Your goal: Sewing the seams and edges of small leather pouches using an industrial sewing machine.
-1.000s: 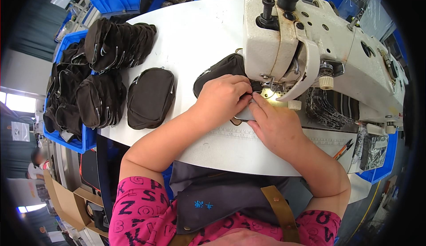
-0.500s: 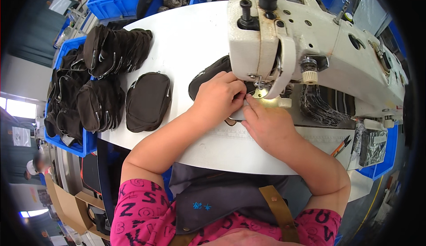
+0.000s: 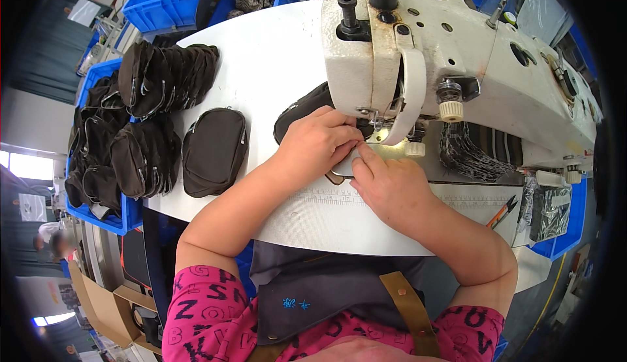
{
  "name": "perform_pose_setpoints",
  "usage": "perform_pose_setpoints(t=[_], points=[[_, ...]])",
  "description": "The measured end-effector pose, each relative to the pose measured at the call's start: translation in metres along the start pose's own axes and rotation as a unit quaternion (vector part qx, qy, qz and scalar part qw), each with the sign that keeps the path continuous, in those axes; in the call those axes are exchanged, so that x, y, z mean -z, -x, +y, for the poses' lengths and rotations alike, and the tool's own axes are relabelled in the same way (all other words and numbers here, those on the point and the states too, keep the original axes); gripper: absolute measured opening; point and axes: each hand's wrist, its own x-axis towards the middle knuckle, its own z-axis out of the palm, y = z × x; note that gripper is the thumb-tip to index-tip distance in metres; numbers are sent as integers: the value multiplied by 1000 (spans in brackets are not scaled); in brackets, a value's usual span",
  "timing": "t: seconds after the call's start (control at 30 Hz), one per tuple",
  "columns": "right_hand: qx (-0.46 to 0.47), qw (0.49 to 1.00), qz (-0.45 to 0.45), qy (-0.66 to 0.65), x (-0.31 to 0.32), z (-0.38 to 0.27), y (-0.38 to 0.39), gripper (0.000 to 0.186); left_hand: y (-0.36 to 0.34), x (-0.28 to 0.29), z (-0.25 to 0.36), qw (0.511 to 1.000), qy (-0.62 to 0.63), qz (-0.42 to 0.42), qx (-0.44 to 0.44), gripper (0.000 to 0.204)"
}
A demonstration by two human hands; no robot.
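By the sewing machine point(image 3: 431, 32), left hand point(image 3: 315, 145) and right hand point(image 3: 396, 189) meet at a half-hidden pouch point(image 3: 304, 107); grips unclear.

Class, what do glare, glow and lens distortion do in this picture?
Head view: a yellowish glow shows under the sewing machine, near the left hand and right hand; head view: a far-left panel looks washed out; head view: the machine's arm seems to bow toward the black rim.

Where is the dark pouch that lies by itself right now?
In the head view, that dark pouch lies left of centre on the white tabletop, between the piled pouches and the left hand.
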Motion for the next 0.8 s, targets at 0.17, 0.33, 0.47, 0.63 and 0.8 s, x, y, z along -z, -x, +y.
perform_pose_setpoints(t=[0.17,0.33,0.47,0.63,0.8], points=[[24,997,39,-55,4,6,-2,20,4,0,0,999,-35,-7,-26,20],[-13,999,36,-10,10,8,-1,23,4,2,0,997,-55,-4,-48,21],[-22,1000,3,20,10,7,-1,28,5,3,-3,995,-63,4,-72,22],[-26,999,-1,30,9,8,0,28,6,5,-4,997,-39,6,-65,20],[-6,997,-3,83,12,5,-1,36,8,6,-7,999,-17,2,-51,19]])
